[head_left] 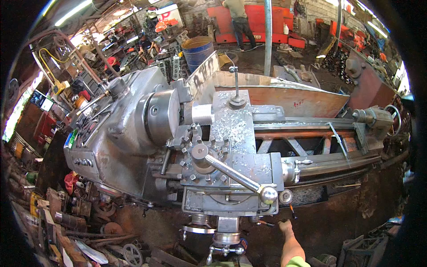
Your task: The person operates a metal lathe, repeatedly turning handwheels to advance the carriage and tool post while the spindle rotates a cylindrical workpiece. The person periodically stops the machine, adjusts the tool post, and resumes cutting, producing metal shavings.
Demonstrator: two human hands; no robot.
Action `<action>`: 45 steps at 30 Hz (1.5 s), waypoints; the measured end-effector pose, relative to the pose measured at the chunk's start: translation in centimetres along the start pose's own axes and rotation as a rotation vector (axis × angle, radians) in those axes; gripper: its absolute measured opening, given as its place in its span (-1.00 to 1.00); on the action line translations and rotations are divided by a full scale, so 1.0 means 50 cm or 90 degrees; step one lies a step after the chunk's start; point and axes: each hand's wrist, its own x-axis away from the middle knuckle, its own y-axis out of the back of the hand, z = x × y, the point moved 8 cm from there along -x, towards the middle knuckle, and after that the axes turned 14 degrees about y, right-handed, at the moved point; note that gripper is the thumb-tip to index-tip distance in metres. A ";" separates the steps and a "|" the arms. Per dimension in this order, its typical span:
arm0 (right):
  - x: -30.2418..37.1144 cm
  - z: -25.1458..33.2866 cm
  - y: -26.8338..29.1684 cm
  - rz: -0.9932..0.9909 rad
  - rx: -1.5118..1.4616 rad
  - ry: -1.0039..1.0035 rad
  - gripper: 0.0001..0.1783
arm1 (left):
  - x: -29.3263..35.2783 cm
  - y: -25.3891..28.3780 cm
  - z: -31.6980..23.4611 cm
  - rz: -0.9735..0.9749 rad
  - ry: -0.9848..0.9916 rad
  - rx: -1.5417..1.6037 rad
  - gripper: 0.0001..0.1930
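Observation:
A large metal lathe fills the middle of the view. My right hand (285,227) comes in low on the right, beside an orange-tipped lever (267,224) below the carriage. A small gap seems to part the hand from that lever; the fingers are too small and turned away to read. Above it hangs another orange-handled lever (292,209). At the lathe's left, the round chuck (163,115) stands near a bright ridged cylinder (203,114). A tool post (201,153) carries a long ball-ended handle (235,175). My left hand is out of view.
Metal chips (233,127) lie over the carriage. Handwheels and cranks (226,250) jut out at the front. The tailstock (373,116) stands at the right end. Scrap metal (98,222) is heaped at lower left. Behind the lathe are a blue drum (199,54) and a standing person (240,22).

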 end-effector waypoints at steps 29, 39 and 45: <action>-0.009 0.186 0.193 -0.059 -0.514 0.036 -0.73 | 0.074 -0.068 -0.054 0.064 -0.075 0.035 -0.39; -0.008 0.238 0.219 -0.154 -0.409 0.143 -0.87 | 0.039 -0.090 -0.015 0.045 -0.051 -0.005 -0.35; 0.008 0.227 0.207 -0.148 -0.329 0.190 -0.55 | -0.064 -0.046 -0.058 0.095 -0.118 0.046 -0.33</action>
